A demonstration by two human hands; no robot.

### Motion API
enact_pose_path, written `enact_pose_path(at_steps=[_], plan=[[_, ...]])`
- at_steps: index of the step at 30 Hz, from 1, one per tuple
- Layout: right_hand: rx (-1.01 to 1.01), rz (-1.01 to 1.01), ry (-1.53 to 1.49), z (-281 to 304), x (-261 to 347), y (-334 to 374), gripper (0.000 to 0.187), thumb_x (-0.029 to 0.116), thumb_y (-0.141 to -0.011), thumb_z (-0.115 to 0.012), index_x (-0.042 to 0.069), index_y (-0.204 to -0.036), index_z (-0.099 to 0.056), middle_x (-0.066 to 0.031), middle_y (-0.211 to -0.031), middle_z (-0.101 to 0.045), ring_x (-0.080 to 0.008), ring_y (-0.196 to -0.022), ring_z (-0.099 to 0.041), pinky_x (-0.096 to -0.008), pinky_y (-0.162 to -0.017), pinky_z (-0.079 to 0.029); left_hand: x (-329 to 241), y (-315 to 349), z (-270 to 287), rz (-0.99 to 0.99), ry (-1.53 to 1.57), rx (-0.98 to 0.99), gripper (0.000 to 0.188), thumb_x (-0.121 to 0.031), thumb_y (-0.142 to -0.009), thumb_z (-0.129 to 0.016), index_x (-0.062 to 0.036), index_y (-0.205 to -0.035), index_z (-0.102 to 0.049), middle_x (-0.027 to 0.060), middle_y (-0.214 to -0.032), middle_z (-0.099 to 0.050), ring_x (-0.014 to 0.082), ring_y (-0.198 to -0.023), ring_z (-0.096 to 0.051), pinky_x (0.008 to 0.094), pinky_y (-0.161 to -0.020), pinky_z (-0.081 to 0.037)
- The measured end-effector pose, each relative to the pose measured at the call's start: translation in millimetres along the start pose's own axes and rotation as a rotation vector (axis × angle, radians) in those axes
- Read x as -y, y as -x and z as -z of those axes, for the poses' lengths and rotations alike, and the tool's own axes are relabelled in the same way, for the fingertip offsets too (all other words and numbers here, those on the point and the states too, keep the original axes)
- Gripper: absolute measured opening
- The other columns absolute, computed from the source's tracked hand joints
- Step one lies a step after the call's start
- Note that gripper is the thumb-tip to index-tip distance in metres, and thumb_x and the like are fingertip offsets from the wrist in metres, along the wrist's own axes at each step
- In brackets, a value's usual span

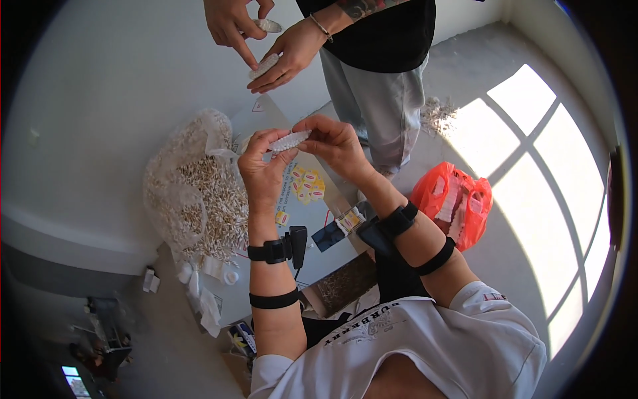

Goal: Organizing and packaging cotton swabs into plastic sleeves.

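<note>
Above the table I hold a small white, leaf-shaped piece with a ridged or beaded edge (290, 141) between both hands. My left hand (263, 159) pinches one end with thumb and fingers. The other end is gripped by the fingertips of my right hand (337, 147). Its exact kind cannot be made out. Below my hands, several small yellow-and-white printed labels (308, 186) lie on the table (292, 236). Left of my left hand sits a large clear plastic bag (214, 126), full of small, thin whitish-brown pieces (222, 193).
Across from me, another person's hands (292, 56) hold two similar pale pieces (266, 65). A red plastic bag (478, 219) with white ridged strips stands at the right. A dark phone-like object (327, 237) lies on the table. Small scraps (436, 116) are heaped on the floor.
</note>
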State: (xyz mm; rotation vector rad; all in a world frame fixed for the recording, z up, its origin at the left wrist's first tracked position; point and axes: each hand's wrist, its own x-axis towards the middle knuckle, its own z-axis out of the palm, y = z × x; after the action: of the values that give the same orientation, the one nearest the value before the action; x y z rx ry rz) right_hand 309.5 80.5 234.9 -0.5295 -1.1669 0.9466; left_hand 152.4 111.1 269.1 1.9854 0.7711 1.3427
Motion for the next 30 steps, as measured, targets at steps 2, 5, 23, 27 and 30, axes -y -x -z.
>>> enact_pose_path(at_steps=[2,5,23,27,30], plan=[[-0.017,0.028,0.066,-0.8,0.2,3.5,0.022,-0.005,-0.085,-0.065,-0.001,-0.106,-0.063,-0.0031,-0.097,-0.062,-0.008,-0.087,-0.062,-0.0236,-0.077,-0.051,0.9,-0.3,1.5,-0.022,-0.028,0.014,0.031,0.002,-0.07,-0.076,-0.0017,-0.099,-0.068,0.0055,-0.099,-0.065,0.0163,-0.092,-0.06,0.029,-0.083,-0.049],[-0.027,0.1,0.261,-2.1,4.6,7.3,0.022,-0.001,-0.087,-0.065,0.001,-0.108,-0.063,-0.0037,-0.104,-0.061,-0.0082,-0.09,-0.059,-0.0216,-0.08,-0.049,-3.3,-0.8,3.7,-0.07,-0.096,0.043,0.03,0.002,-0.071,-0.075,-0.0012,-0.1,-0.067,0.0052,-0.101,-0.064,0.0154,-0.094,-0.06,0.028,-0.084,-0.048],[-0.064,0.199,0.367,-7.5,12.0,13.3,0.023,0.0,-0.082,-0.068,0.003,-0.105,-0.063,-0.0034,-0.1,-0.06,-0.009,-0.077,-0.055,-0.0219,-0.067,-0.046,-30.5,-16.1,12.5,-0.171,-0.249,0.199,0.027,0.0,-0.069,-0.074,-0.0026,-0.094,-0.066,0.0077,-0.097,-0.063,0.0238,-0.096,-0.059,0.0335,-0.084,-0.048],[-0.103,0.24,0.416,-12.0,11.0,13.5,0.022,-0.002,-0.079,-0.067,0.001,-0.1,-0.062,-0.0064,-0.092,-0.058,-0.0133,-0.071,-0.058,-0.0255,-0.065,-0.049,-32.4,-18.9,14.5,-0.175,-0.251,0.236,0.025,0.0,-0.069,-0.073,-0.0019,-0.092,-0.064,0.0082,-0.096,-0.062,0.0236,-0.095,-0.058,0.0334,-0.084,-0.048],[-0.137,0.24,0.422,-16.8,6.8,15.1,0.021,-0.002,-0.079,-0.067,0.001,-0.099,-0.061,-0.0068,-0.09,-0.057,-0.0137,-0.07,-0.057,-0.0258,-0.064,-0.048,-32.6,-21.6,16.1,-0.154,-0.244,0.272,0.024,0.0,-0.069,-0.072,-0.0018,-0.091,-0.064,0.0088,-0.096,-0.062,0.0239,-0.095,-0.058,0.0334,-0.083,-0.047]])
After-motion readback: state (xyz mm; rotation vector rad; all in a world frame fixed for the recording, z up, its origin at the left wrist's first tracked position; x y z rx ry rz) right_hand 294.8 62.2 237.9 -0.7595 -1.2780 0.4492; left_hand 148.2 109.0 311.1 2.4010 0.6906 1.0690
